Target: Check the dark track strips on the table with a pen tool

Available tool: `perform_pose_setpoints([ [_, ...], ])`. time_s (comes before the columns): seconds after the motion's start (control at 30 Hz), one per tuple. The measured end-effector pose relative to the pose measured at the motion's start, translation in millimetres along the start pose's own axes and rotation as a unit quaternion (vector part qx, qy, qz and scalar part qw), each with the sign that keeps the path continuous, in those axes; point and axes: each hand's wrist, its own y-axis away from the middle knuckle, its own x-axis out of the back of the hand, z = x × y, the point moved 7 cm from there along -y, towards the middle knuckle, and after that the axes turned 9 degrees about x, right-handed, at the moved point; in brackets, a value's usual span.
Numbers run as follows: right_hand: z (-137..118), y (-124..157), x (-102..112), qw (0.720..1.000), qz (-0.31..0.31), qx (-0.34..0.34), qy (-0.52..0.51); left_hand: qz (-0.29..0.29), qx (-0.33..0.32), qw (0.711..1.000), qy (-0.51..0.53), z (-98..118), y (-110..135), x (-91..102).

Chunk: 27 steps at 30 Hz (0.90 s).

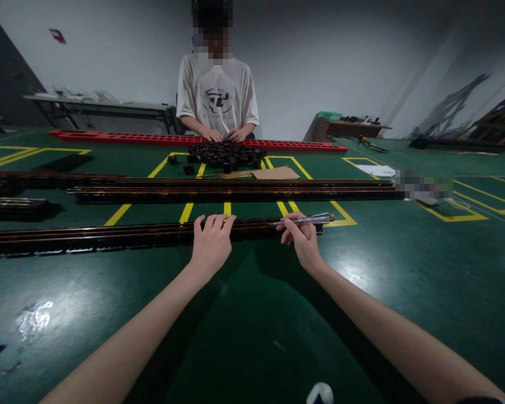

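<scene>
A long, glossy dark rail (pixel 122 238) lies across the green surface in front of me and runs out of view at the left. My left hand (pixel 212 241) is over it, fingers bent across its top and gripping it. Near the rail's right end, my right hand (pixel 301 238) is closed around a screwdriver (pixel 317 219) with a clear handle. Its thin shaft points left, just above the rail. Whether the tip touches the rail I cannot tell.
More dark rails (pixel 235 191) lie parallel beyond. Behind them are a cardboard piece (pixel 276 173), a heap of small black parts (pixel 225 156) and a long red slotted beam (pixel 130 137). A person (pixel 219 101) in a white shirt stands opposite, hands at the heap. Yellow tape lines mark the green surface.
</scene>
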Motion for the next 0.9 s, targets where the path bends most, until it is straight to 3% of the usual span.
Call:
perform_pose_setpoints([
  [0.9, -4.6, -0.1, 7.2, 0.998, 0.054, 0.016, 0.005, 0.029, 0.025, 0.999, -0.018, -7.6, -0.1, -1.2],
])
